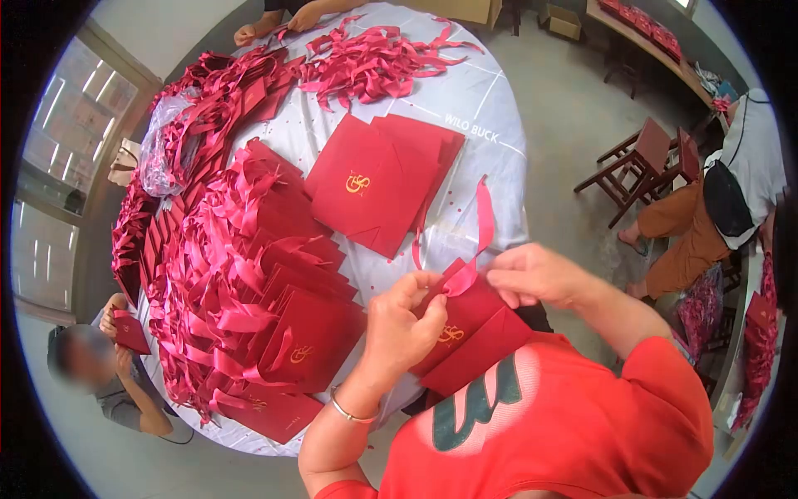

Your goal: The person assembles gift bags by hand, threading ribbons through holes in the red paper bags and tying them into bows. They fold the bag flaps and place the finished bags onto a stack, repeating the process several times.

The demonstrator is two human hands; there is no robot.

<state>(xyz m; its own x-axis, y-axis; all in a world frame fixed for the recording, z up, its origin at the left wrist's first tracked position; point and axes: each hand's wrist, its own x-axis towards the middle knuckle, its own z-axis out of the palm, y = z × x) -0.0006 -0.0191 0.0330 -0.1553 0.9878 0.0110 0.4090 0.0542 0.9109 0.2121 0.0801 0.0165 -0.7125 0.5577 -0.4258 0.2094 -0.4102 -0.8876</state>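
A small red gift bag (490,333) with a gold emblem leans against my body at the table's edge. My left hand (403,320) is closed at its left side, thumb and forefinger beside the ribbon at the bag's top. A pink ribbon (461,281) runs from there toward my right hand (536,274), whose fingers are pinched together on it; the fingertips are partly hidden. One loose ribbon tail (485,216) stretches up over the tablecloth. Just beyond lie flat red bags (366,187), overlapping, without visible bows.
To the left, many ribboned bags (249,274) stand packed on the white tablecloth (486,133). Loose ribbons (374,62) are heaped at the far side, near another person's hands (303,17). Co-workers sit left and right. Wooden stools (636,162) stand on the floor.
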